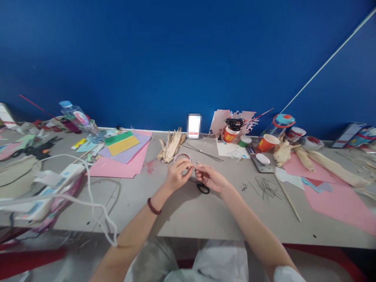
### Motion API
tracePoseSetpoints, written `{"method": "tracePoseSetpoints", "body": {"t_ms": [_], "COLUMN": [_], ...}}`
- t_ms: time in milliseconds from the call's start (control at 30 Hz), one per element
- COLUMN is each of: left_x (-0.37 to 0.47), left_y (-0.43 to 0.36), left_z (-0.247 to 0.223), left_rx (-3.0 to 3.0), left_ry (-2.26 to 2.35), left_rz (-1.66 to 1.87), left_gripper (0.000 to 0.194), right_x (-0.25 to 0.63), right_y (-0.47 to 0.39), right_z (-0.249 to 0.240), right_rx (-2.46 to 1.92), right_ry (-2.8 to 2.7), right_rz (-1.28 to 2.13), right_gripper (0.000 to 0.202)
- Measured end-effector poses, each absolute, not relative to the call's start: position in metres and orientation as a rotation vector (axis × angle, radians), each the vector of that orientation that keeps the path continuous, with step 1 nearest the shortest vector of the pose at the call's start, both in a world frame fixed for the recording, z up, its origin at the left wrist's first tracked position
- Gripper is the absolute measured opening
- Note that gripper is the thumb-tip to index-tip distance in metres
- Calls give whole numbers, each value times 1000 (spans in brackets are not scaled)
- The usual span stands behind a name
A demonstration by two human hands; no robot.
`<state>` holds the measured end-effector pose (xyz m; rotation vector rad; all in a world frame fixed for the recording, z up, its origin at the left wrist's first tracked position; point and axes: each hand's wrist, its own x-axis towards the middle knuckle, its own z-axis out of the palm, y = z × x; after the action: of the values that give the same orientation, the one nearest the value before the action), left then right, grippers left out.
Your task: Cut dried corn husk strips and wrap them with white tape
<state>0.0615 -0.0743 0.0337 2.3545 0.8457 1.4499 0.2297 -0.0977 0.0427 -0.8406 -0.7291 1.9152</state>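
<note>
Left hand (176,173), a dark red bead bracelet (154,206) on its wrist, and right hand (209,177) meet above the grey tabletop (188,213); both sets of fingers are pinched narrowly on a thin wire ring (182,157), a pale hoop rising just behind the left fingers; black-handled scissors (202,188) lie flat under the right hand; beyond, a fan of dry, fibrous corn husks (171,145); left, flat pink paper sheets (117,166); far right, a glossy orange paper cup (267,142).
</note>
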Motion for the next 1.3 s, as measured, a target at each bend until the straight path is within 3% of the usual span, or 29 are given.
{"method": "tracePoseSetpoints", "body": {"t_ms": [167, 333, 433, 533, 1000, 1300], "left_x": [64, 63, 64, 66, 64, 65], "left_y": [-76, -72, -71, -71, -71, -69], "left_z": [42, 42, 39, 39, 37, 33], "left_rx": [2054, 1846, 1769, 1747, 1664, 1671], "left_ry": [840, 885, 883, 867, 828, 840], "left_rz": [1415, 1384, 1364, 1338, 1248, 1298], "left_gripper": [6, 8, 11, 14, 15, 16], "right_x": [227, 222, 221, 222, 223, 222], "right_y": [-97, -98, -101, -103, -103, -105], "right_z": [35, 32, 33, 34, 37, 31], "right_rx": [-892, -938, -965, -987, -1086, -1024], "right_ry": [-899, -1362, -1618, -1719, -1593, -1663], "right_rz": [1668, 918, 492, 281, 362, 218], "right_gripper": [21, 36, 26, 14, 12, 16]}}
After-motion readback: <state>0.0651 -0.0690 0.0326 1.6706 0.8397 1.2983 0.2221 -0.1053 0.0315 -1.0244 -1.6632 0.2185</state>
